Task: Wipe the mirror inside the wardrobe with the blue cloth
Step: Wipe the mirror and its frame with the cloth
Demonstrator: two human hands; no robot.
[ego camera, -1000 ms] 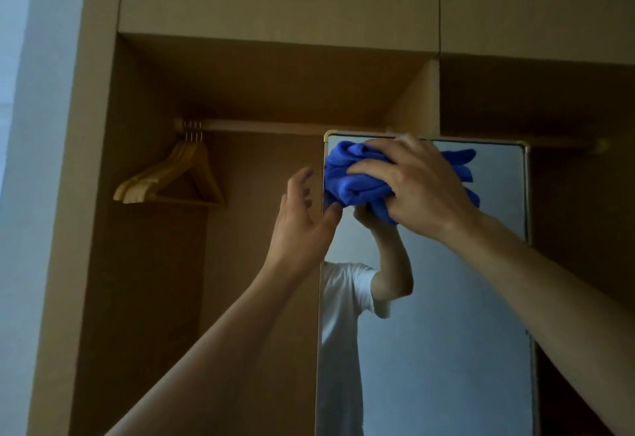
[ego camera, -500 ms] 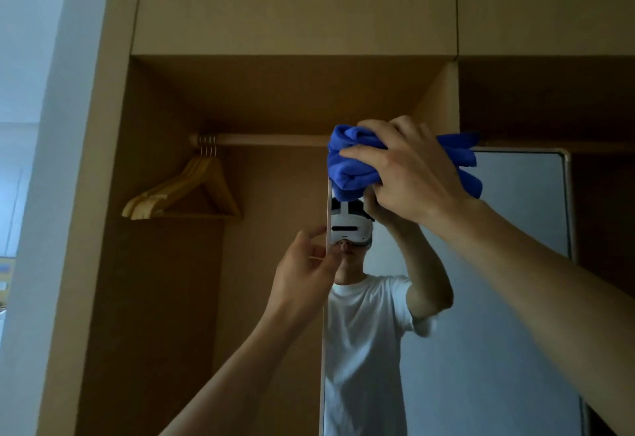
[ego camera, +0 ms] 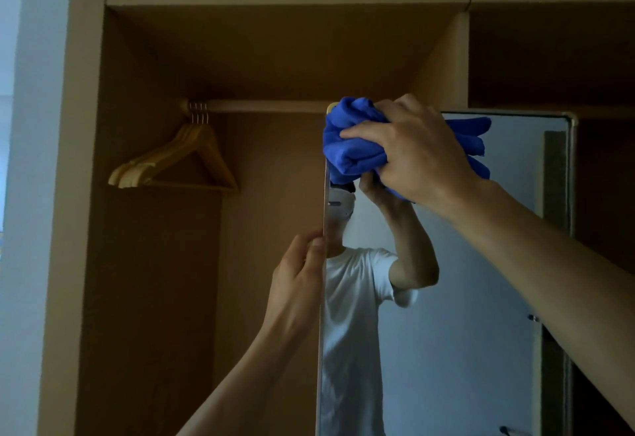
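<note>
Blue and bunched into a thick wad, the blue cloth [ego camera: 354, 140] is gripped by the right hand [ego camera: 419, 154], whose fingers curl over its top and close round it. The hand presses the wad against the glass at the mirror's upper left corner. One fold of the cloth overlaps that corner and another trails out to the right of the wrist.

Lower down, the left hand [ego camera: 295, 284] holds the mirror's left edge. Its thumb lies along the thin metal rim and its fingers curl in close beside it; how far they wrap behind the rim cannot be seen.

The mirror [ego camera: 464, 298] stands upright inside the wardrobe [ego camera: 86, 195], turned slightly so that its left edge shows as a narrow line. Its rounded frame runs across the top and down the right side. Below and to the right of the cloth the glass is open, showing a reflection [ego camera: 354, 315] of a person in a white T-shirt with one arm raised.

Farther back, left of the mirror, the wardrobe bay is open space. Wooden hangers [ego camera: 178, 164] hang grouped at the left end of the rail [ego camera: 268, 106], well apart from both hands. A divider panel [ego camera: 446, 64] rises just behind the mirror's top, with a darker bay to its right.
</note>
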